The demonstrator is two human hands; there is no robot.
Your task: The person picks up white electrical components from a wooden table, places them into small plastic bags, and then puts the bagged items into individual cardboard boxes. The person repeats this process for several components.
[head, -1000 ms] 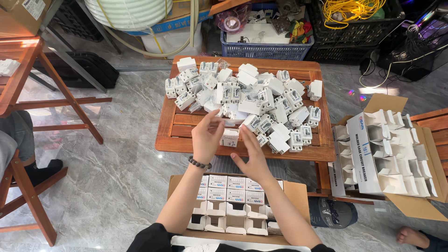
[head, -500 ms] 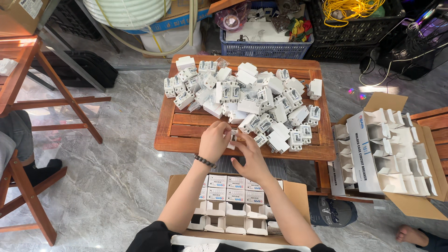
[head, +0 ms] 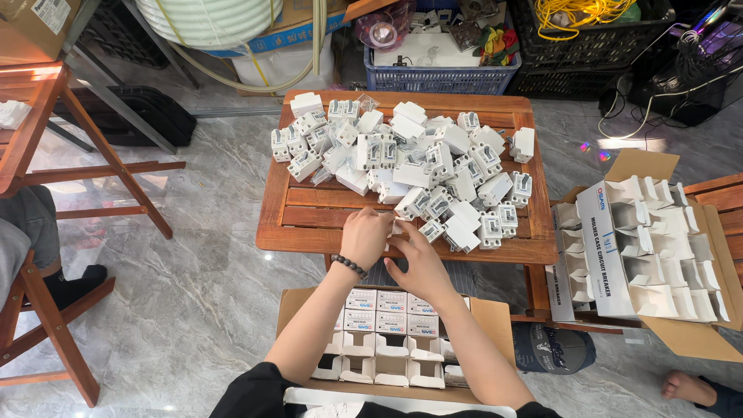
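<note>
Both hands are at the near edge of the wooden counter [head: 309, 217]. The left hand [head: 364, 238] and the right hand [head: 418, 259] are close together, almost touching. Between them is a small white thing [head: 398, 227], just a bit of it showing. The fingers of both hands curl in around it, but I cannot tell how tight the hold is, because the hands hide most of it. The left wrist has a dark bead bracelet [head: 350, 266] on it.

A big pile of white breaker parts [head: 410, 162] covers the far half and the right side of the counter. The nearest ones lie just beside the right hand. The near left corner of the counter is bare wood.

Below the counter's near edge, under the arms, sits an open brown box [head: 387, 340] with rows of small white cartons inside. To the right of the counter is another open box [head: 650, 248] with empty white carton sleeves standing in it. A blue basket [head: 441, 77] stands past the far edge of the counter.
</note>
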